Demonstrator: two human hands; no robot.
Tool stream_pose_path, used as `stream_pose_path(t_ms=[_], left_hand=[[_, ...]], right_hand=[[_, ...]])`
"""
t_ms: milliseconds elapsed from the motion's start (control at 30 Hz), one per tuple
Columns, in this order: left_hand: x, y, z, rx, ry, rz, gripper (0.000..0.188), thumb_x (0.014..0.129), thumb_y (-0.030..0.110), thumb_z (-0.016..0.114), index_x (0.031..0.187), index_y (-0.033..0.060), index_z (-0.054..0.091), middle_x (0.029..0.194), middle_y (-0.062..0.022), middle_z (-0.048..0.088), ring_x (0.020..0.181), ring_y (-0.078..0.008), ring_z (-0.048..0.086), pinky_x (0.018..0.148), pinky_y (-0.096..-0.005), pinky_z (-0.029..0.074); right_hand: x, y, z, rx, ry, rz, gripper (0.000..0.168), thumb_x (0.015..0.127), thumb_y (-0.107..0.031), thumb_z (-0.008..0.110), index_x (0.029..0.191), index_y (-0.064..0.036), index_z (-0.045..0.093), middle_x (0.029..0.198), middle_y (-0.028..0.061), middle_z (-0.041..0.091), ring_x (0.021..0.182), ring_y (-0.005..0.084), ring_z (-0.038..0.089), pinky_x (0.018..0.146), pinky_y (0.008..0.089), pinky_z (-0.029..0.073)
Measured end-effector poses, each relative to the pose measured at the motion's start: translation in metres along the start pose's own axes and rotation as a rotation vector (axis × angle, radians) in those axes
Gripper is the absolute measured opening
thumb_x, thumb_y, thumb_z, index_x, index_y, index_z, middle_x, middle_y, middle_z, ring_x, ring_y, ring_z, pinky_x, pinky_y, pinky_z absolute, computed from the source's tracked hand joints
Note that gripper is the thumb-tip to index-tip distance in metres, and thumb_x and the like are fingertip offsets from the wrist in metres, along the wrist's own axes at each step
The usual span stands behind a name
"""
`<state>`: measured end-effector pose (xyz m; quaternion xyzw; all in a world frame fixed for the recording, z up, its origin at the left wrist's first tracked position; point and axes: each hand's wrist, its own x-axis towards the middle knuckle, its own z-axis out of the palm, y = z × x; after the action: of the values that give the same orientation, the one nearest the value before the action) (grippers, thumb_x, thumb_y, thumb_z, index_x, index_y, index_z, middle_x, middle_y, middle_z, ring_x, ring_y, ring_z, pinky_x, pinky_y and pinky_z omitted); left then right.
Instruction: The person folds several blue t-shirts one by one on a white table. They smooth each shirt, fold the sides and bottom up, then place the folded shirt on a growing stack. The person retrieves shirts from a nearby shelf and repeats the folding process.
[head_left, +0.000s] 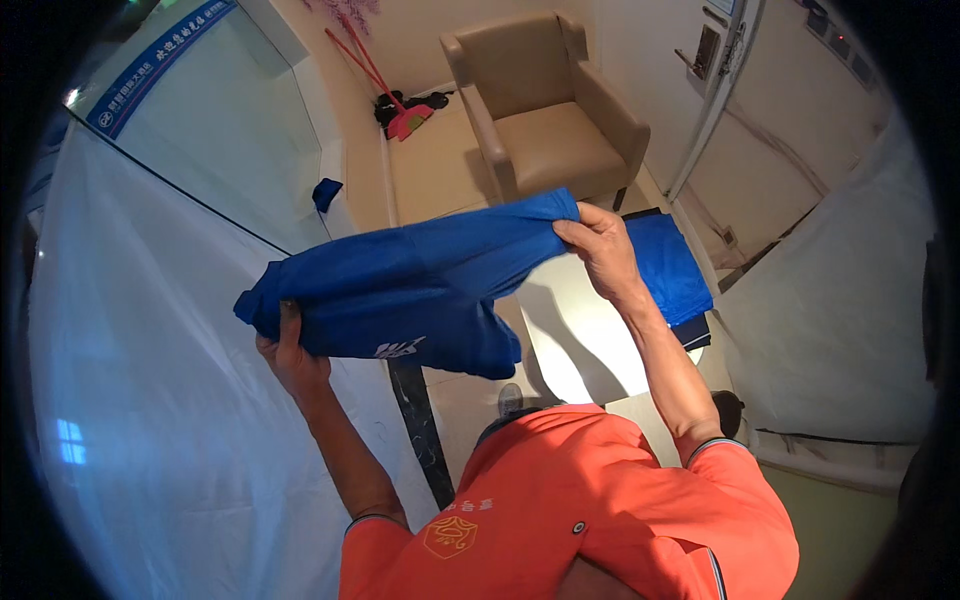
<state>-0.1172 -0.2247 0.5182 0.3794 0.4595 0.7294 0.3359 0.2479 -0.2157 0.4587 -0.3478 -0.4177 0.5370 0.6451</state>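
Note:
A blue cloth garment, likely shorts (420, 277), is stretched in the air between my two hands, with white print near its lower edge. My left hand (296, 352) grips its left end, thumb on top of the cloth. The upper right corner is pinched between the thumb and fingers of my right hand (604, 244). Beyond my right forearm lies a stack of folded blue cloth (667, 262) with dark cloth under it, on the right end of a white table (547, 307). Part of the table is hidden by the garment and my arm.
A tan armchair (559, 135) stands beyond the table. A red broom and dustpan (409, 120) lean by the wall. White sheeting (165, 337) hangs at the left below a glass panel (225, 112). A small dark blue cloth (326, 193) rests on a ledge. A door (667, 90) is at upper right.

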Motion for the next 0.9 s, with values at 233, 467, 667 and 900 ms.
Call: stream_pose_path(t_ms=[233,467,667,900], left_hand=[[0.001,0.001,0.015,-0.059,-0.078,-0.071,0.032,0.083,0.017,0.075,0.112,0.0066,0.064,0.103,-0.0110,0.068,0.091,-0.0242,0.067,0.082,-0.0391,0.056],[0.002,-0.009,0.019,-0.207,-0.155,-0.138,0.019,0.086,0.008,0.069,0.104,0.0028,0.064,0.098,-0.0097,0.068,0.085,-0.0195,0.067,0.079,-0.0346,0.057],[-0.007,-0.025,0.031,-0.099,-0.297,-0.212,0.027,0.084,-0.001,0.068,0.111,-0.0015,0.063,0.104,-0.0123,0.068,0.091,-0.0201,0.067,0.084,-0.0329,0.056],[-0.008,-0.028,0.036,-0.037,-0.623,-0.197,0.035,0.077,-0.006,0.070,0.112,-0.0031,0.064,0.101,-0.0104,0.069,0.088,-0.0175,0.068,0.081,-0.0300,0.056]], right_hand=[[-0.011,-0.011,0.003,0.590,-0.173,0.263,0.020,0.086,-0.004,0.049,0.090,0.007,0.064,0.090,0.0139,0.067,0.088,0.0214,0.066,0.085,0.0319,0.051],[-0.031,-0.012,0.013,-0.240,-0.979,0.447,0.030,0.087,-0.015,0.069,0.112,0.001,0.063,0.088,0.0022,0.064,0.082,0.0074,0.059,0.073,0.0247,0.048],[-0.013,0.006,0.086,-0.217,-0.459,0.160,0.041,0.088,-0.019,0.069,0.125,-0.003,0.059,0.109,0.0064,0.065,0.100,0.0130,0.060,0.091,0.0277,0.048],[0.003,0.005,0.124,-0.306,-0.449,-0.141,0.065,0.083,-0.025,0.075,0.137,-0.004,0.046,0.116,0.0094,0.063,0.107,0.0151,0.059,0.101,0.0319,0.044]])
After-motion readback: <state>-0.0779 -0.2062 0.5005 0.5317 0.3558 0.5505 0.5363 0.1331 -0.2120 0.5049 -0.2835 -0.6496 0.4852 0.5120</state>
